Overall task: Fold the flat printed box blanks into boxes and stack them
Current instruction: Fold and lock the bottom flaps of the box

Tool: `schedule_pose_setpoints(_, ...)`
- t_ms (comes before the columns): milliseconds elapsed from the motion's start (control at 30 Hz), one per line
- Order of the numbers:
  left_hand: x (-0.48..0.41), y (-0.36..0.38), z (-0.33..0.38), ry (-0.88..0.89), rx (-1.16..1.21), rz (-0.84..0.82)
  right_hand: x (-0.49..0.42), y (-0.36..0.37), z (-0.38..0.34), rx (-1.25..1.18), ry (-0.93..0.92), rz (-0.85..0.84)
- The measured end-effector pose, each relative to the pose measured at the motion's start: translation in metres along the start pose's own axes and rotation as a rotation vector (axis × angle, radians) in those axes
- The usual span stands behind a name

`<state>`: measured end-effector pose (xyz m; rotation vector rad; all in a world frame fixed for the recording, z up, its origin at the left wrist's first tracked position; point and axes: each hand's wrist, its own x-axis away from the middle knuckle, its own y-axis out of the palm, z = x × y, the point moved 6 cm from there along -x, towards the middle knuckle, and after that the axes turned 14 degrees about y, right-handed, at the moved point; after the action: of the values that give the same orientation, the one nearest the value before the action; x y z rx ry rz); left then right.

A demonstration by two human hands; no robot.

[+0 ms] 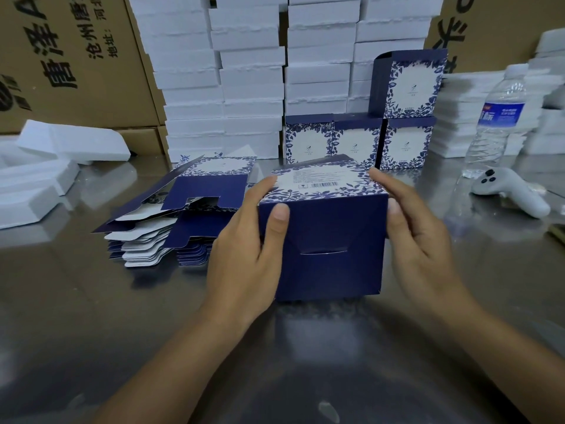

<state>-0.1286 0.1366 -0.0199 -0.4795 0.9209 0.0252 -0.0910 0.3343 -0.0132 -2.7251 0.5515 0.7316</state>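
Here's the box (324,234), front and centre, gripped between both hands low over the shiny metal tabletop (122,316). I can't tell whether its bottom edge touches the surface. The face turned to the camera is plain dark navy, with flaps tucked together and a short slot line across the middle. The upper face is white with small print and a barcode, framed by a blue leaf pattern.

The left hand (244,255) wraps the box's left side, with the thumb laid flat on the navy face near the top edge and the fingers curled up onto the printed face. The right hand (419,240) clasps the right side, thumb at the corner edge and fingers reaching over the top.

Just left of the box sits the stack of flat blanks (189,209), fanned and untidy, navy flaps and white undersides showing. Behind the box are the finished boxes (357,142), three in a row with white panels ringed in blue foliage. A fourth sits on top at the right end, its lid flap standing open.

Further back rise columns of white foam trays (244,71), and brown cartons (61,56) fill the left. Off to the right are a water bottle (498,117) and a white controller (513,191) lying on the tabletop.
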Motion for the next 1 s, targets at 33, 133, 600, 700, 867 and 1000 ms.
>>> schedule_pose_setpoints(33, 0.0, 0.0, -0.001, -0.006, 0.011, 0.013, 0.0, 0.001, 0.001, -0.005, 0.016, -0.003)
schedule_pose_setpoints(133, 0.0, -0.001, -0.003, -0.032, 0.071, 0.059, -0.002, 0.004, 0.008, -0.059, 0.151, -0.015)
schedule_pose_setpoints(600, -0.006, 0.011, -0.012, -0.194, 0.48, 0.06, -0.003, 0.0, 0.005, -0.125, 0.226, -0.059)
schedule_pose_setpoints(700, -0.003, 0.022, -0.015, -0.222, 0.561, -0.066, -0.002, -0.001, -0.002, 0.014, 0.118, -0.023)
schedule_pose_setpoints(867, 0.002, 0.036, -0.021, -0.254, 0.708, -0.25, 0.007, 0.011, -0.012, 0.422, -0.068, 0.02)
schedule_pose_setpoints(1000, 0.004, 0.038, -0.023, -0.273, 0.744, -0.286, 0.01, 0.016, -0.012, 0.443, -0.088, 0.047)
